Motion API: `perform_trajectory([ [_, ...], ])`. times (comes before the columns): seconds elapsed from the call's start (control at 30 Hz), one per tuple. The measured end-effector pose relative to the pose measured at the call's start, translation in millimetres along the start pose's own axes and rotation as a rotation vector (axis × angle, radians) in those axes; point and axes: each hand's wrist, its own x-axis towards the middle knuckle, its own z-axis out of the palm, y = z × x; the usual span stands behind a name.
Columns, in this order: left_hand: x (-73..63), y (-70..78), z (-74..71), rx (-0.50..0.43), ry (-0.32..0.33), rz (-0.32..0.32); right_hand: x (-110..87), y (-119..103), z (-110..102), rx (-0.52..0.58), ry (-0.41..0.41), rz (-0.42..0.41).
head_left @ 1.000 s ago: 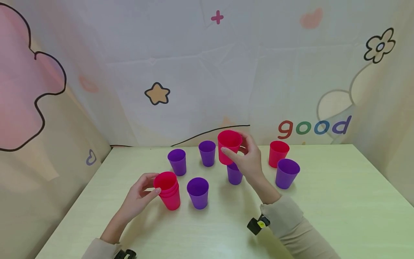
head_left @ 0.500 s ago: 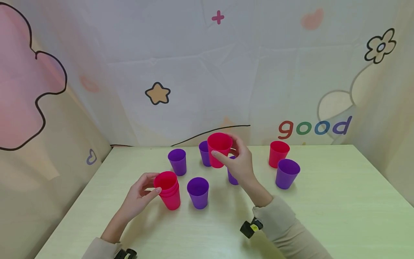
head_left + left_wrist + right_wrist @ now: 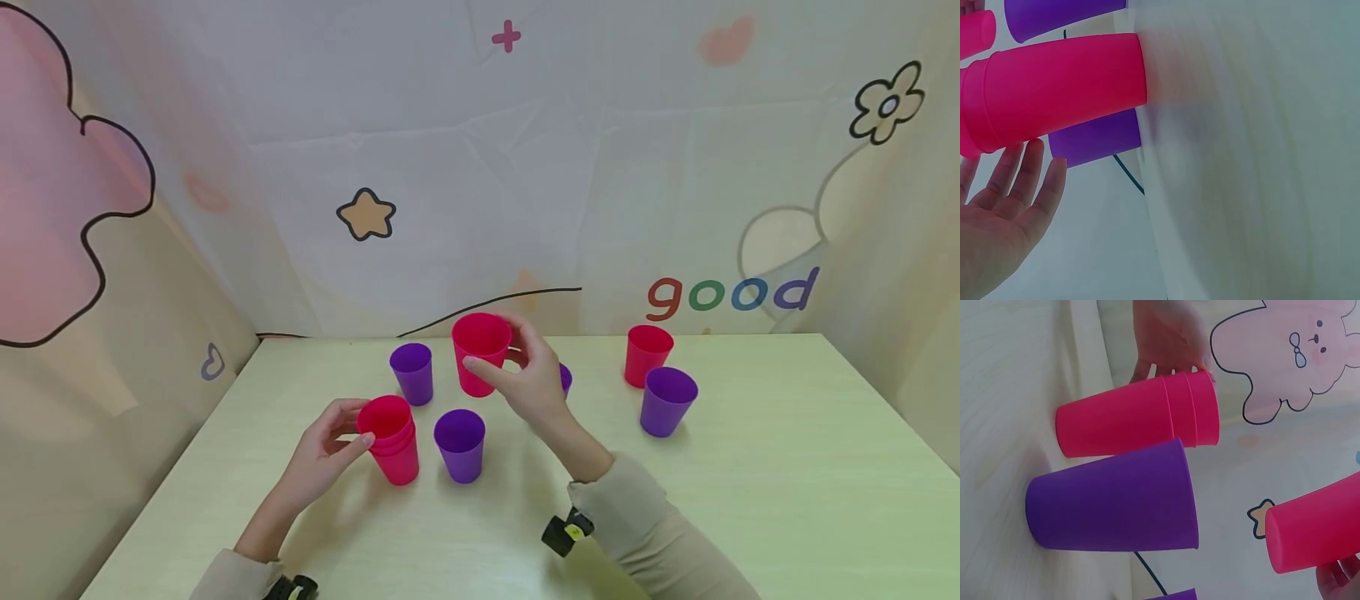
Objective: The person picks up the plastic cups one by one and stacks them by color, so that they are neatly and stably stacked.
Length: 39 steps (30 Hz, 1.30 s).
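Note:
In the head view my left hand [image 3: 318, 458] holds a stack of pinkish-red cups [image 3: 397, 458] near its rim, thumb in front and fingers behind. The stack stands upright on the table; the left wrist view shows fingers against the stacked red cups [image 3: 1066, 87]. My right hand [image 3: 528, 379] grips a single red cup [image 3: 478, 367] by its side, raised above the table and apart from the stack. A purple cup [image 3: 461, 446] stands just right of the stack, also seen in the right wrist view as the near purple cup [image 3: 1113, 500].
Another purple cup [image 3: 412, 375] stands behind the stack. A further purple cup [image 3: 566, 381] is mostly hidden by my right hand. To the right stand a red cup [image 3: 647, 356] and a purple cup [image 3: 666, 402]. A printed cloth [image 3: 450, 167] hangs behind the table [image 3: 787, 467].
My right hand has carried the red cup leftward and slightly down, toward the stack; it now covers the rear middle purple cup. My left hand and the stack have stayed put.

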Motion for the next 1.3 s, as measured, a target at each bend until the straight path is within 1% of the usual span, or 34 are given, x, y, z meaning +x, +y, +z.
perform_trajectory([
  [0.13,-0.2,0.2,-0.2,-0.001,0.0,-0.01,1.5,-1,6,0.009,-0.047,0.009],
  [0.33,0.5,0.0,-0.5,0.003,0.0,-0.023,4.5,-3,12,0.073,-0.15,0.011],
  [0.73,0.8,-1.0,-1.0,0.004,-0.006,-0.022,9.7,-5,22,0.135,-0.34,0.013],
  [0.93,0.4,-2.6,-0.7,0.004,-0.003,-0.013,14.3,-7,26,0.155,-0.429,-0.027],
  [1.1,0.0,-2.8,-0.6,0.004,-0.003,-0.004,17.9,-6,32,0.148,-0.476,-0.044],
  [1.3,-0.1,-1.8,-0.4,-0.002,-0.002,0.0,19.9,-6,39,0.12,-0.507,-0.081],
])
